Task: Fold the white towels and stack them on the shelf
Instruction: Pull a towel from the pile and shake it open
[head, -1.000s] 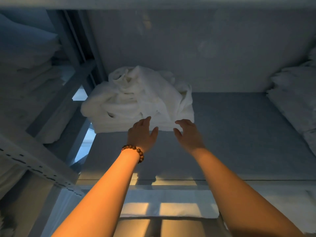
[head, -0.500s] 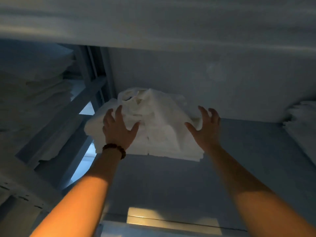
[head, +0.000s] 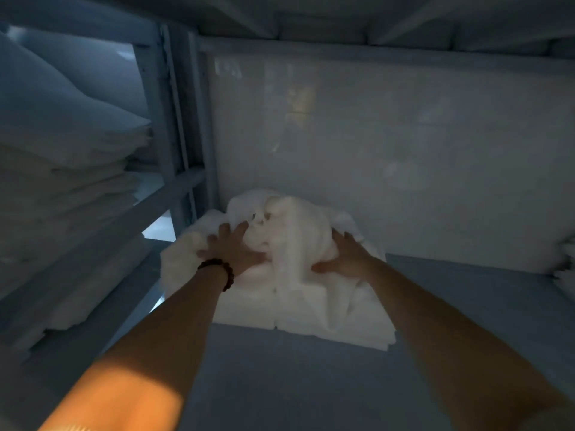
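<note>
A crumpled white towel [head: 295,231] lies on top of a stack of folded white towels [head: 298,315] at the back left of the grey shelf [head: 311,387]. My left hand [head: 236,247], with a bead bracelet on the wrist, rests on the pile with spread, straight fingers against the crumpled towel's left side. On the crumpled towel's right side is my right hand [head: 347,255], thumb in front and under the lump, fingers round its back. The fingertips are partly hidden by cloth.
The shelf's metal upright [head: 174,135] and crossbar stand just left of the pile. Stacked white linen [head: 62,188] fills the neighbouring bay on the left. More white towels [head: 564,269] sit at the right edge. Another shelf board [head: 342,17] hangs close overhead.
Both hands have moved forward from the pile's front edge onto the crumpled towel, one on each side. The view has come closer and tilted up.
</note>
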{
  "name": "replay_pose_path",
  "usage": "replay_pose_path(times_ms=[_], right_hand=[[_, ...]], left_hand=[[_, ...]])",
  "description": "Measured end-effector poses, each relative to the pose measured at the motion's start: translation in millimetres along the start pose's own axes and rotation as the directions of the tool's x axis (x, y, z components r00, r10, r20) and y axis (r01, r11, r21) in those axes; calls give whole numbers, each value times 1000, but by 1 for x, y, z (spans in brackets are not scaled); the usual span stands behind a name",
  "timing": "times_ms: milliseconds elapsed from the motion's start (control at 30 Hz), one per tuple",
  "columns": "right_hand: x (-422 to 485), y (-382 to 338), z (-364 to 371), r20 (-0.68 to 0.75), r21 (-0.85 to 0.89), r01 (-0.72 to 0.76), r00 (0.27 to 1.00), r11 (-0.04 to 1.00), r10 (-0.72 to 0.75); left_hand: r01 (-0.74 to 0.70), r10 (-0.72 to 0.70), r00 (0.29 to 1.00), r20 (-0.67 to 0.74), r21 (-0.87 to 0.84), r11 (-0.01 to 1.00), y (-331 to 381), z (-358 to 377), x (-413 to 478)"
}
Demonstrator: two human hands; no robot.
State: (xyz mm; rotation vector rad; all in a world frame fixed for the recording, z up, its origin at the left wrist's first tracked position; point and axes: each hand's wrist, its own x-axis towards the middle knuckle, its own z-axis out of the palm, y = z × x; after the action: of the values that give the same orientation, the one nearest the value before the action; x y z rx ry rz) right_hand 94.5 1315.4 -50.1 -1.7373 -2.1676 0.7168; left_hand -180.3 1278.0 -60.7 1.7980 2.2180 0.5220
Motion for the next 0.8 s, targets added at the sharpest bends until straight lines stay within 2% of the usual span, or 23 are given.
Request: replay_pose_path(times_ms=[100, 233, 400, 567, 800], right_hand=[[4, 5, 17, -15, -61, 22, 1000, 998, -23], [0, 4, 22, -152, -31, 111, 982, 993, -115], [-26, -3, 22, -348, 51, 220, 918, 974, -189], [-69, -17, 9, -423, 168, 249, 892, 954, -159], [-160, -44, -8, -457, 188, 274, 874, 943, -163]], left_hand=[[-22, 30, 991, -131, 60, 998, -6, 9, 2], [-116, 97, 964, -249, -64, 991, -9, 12, 2], [-275, 182, 867, -463, -143, 951, 7, -2, -25], [-343, 230, 844, -484, -157, 926, 24, -45, -70], [-382, 275, 855, -440, -175, 907, 25, -89, -147]])
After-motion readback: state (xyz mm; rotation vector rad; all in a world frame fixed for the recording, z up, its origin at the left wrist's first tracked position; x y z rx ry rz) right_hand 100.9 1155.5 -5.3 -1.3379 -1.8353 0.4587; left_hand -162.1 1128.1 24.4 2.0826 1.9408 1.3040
